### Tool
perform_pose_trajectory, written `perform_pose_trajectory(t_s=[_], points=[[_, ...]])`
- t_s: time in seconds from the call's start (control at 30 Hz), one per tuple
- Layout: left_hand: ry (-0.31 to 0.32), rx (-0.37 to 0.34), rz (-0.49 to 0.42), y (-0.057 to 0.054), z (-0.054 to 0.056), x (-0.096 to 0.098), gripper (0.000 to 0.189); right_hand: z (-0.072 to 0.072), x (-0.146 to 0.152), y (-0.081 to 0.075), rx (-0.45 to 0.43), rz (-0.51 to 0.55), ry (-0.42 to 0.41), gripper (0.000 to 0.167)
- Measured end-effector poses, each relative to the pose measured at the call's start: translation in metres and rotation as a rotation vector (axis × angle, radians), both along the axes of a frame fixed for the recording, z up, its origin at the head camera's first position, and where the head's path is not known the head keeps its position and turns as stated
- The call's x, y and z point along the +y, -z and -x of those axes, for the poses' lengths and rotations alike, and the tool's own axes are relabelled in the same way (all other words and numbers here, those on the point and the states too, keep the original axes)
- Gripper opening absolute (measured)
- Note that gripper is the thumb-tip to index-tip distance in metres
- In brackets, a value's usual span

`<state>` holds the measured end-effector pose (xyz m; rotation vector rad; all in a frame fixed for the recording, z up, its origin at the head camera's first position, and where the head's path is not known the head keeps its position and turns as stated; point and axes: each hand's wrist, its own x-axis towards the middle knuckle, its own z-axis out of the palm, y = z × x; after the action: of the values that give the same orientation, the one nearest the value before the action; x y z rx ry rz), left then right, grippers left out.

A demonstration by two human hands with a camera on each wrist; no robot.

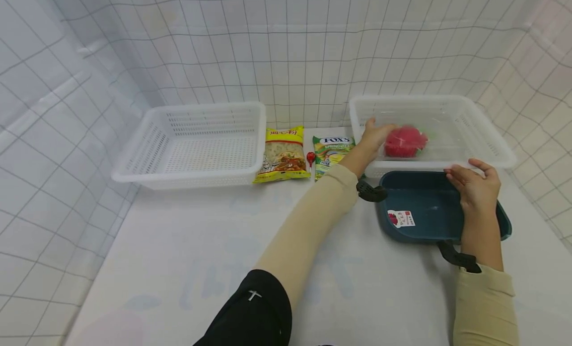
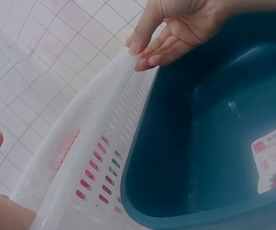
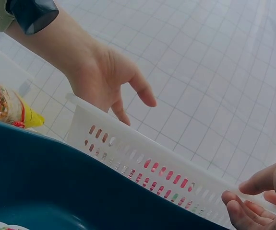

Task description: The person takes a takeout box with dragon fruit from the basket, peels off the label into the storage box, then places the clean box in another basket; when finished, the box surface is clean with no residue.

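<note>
My left hand (image 1: 374, 137) reaches over the near left part of the right white basket (image 1: 487, 137). Its thumb is spread away from the fingers, which dip behind the basket wall in the right wrist view. Right beside those fingers lies a round pink-red thing (image 1: 404, 141) with green tips, under clear plastic. My right hand (image 1: 478, 184) is at the basket's front rim, pinching it with the thumb on top and the fingers against the outer wall. Beneath that hand stands a dark teal basin (image 1: 435, 207) with a fruit-picture label (image 1: 401, 218) inside.
Another white basket (image 1: 189, 179) stands at the left. Between the baskets lie a yellow food packet (image 1: 284, 155), a red lollipop (image 1: 310, 158) and a green FOX'S candy bag (image 1: 329, 150), partly covered by my left arm. Grid-patterned sheeting (image 1: 308, 53) encloses the white table (image 1: 201, 246).
</note>
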<state>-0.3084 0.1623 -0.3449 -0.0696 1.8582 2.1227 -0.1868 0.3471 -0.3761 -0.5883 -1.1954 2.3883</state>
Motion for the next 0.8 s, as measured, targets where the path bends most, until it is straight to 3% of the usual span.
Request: perform_pose_trajectory(t_s=[0.27, 0.47, 0.63, 0.8], points=[[0.059, 0.065, 0.085, -0.001, -0.001, -0.005, 0.072, 0.000, -0.001, -0.002, -0.027, -0.013, 0.001, 0.047], [0.122, 0.153, 0.057, -0.003, -0.003, -0.016, 0.070, -0.001, -0.003, -0.003, -0.029, -0.018, -0.020, 0.046], [0.212, 0.214, 0.023, -0.013, -0.010, -0.028, 0.067, -0.003, -0.002, -0.004, -0.014, -0.005, -0.043, 0.041], [0.286, 0.258, 0.075, -0.025, -0.020, -0.042, 0.065, -0.007, -0.001, -0.005, -0.052, -0.026, -0.049, 0.031]])
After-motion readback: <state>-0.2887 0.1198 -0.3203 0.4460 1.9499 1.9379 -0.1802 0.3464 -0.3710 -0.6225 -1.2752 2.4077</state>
